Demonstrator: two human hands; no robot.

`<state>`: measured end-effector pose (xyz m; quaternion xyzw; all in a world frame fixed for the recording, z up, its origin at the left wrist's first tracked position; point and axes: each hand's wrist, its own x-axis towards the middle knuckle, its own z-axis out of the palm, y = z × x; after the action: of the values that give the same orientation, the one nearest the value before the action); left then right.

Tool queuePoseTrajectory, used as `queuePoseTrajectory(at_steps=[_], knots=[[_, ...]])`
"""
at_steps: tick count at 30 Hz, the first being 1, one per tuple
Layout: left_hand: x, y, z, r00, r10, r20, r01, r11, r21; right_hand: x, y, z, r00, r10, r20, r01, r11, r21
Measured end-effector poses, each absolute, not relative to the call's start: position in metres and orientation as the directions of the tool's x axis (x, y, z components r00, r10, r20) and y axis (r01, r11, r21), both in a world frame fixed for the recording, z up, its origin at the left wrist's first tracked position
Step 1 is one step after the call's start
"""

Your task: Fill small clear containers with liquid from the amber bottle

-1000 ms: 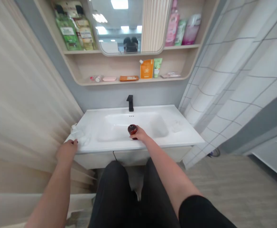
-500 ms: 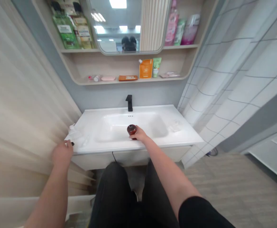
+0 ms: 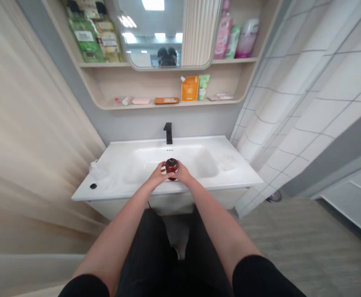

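A glossy reddish-brown bottle (image 3: 172, 166) stands roughly upright over the front edge of the sink basin, its dark neck facing up at me. From the right, my right hand (image 3: 183, 173) is wrapped round it. My left hand (image 3: 159, 175) closes on its left side, thumb across the front; the far fingers are partly hidden. A small black cap (image 3: 93, 186) lies on the left end of the white counter (image 3: 115, 192), apart from both hands. Whether the bottle touches the sink (image 3: 140, 165) cannot be made out.
Behind the basin rises a black faucet (image 3: 168, 134). Crumpled clear plastic (image 3: 96, 171) lies at the counter's left, and a clear-white item (image 3: 226, 162) at its right. Above hangs a shelf cabinet (image 3: 131, 106) with an orange pouch (image 3: 189, 89), tubes and bottles. Curtains (image 3: 44, 123) flank the left.
My left hand has left the counter's left end, where the black cap now lies, and moved right onto the bottle. My right hand still holds the bottle in about the same place.
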<state>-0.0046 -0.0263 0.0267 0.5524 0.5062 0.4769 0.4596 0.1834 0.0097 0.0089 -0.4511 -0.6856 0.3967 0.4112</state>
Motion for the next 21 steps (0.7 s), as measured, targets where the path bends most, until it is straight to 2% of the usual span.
queuePoseTrajectory(at_steps=[3,6,9,11,14,17,21], knots=[[0.019,-0.019,0.023,0.028,0.997,0.076,0.057,-0.078,0.995,0.181,0.01,0.004,-0.271,0.932,0.24,0.31,0.321,-0.895],[0.022,-0.015,0.021,-0.04,0.995,0.093,0.009,-0.093,0.996,0.179,0.009,0.002,-0.322,0.907,0.272,0.255,0.36,-0.898],[0.008,-0.011,0.023,-0.083,0.988,0.133,0.091,-0.126,0.988,0.177,0.007,0.003,-0.4,0.869,0.29,0.169,0.381,-0.909],[-0.007,-0.008,0.024,-0.122,0.978,0.169,0.198,-0.143,0.97,0.177,0.006,0.003,-0.417,0.875,0.244,0.165,0.337,-0.927],[-0.032,-0.005,0.026,-0.21,0.958,0.198,0.338,-0.119,0.934,0.178,0.008,0.002,-0.387,0.903,0.186,0.209,0.283,-0.936],[-0.053,-0.002,0.024,-0.258,0.948,0.186,0.434,-0.058,0.899,0.179,0.011,-0.001,-0.305,0.931,0.199,0.258,0.282,-0.924],[-0.068,0.004,0.014,-0.296,0.942,0.16,0.382,-0.037,0.923,0.18,0.014,-0.004,-0.183,0.964,0.194,0.303,0.243,-0.922]])
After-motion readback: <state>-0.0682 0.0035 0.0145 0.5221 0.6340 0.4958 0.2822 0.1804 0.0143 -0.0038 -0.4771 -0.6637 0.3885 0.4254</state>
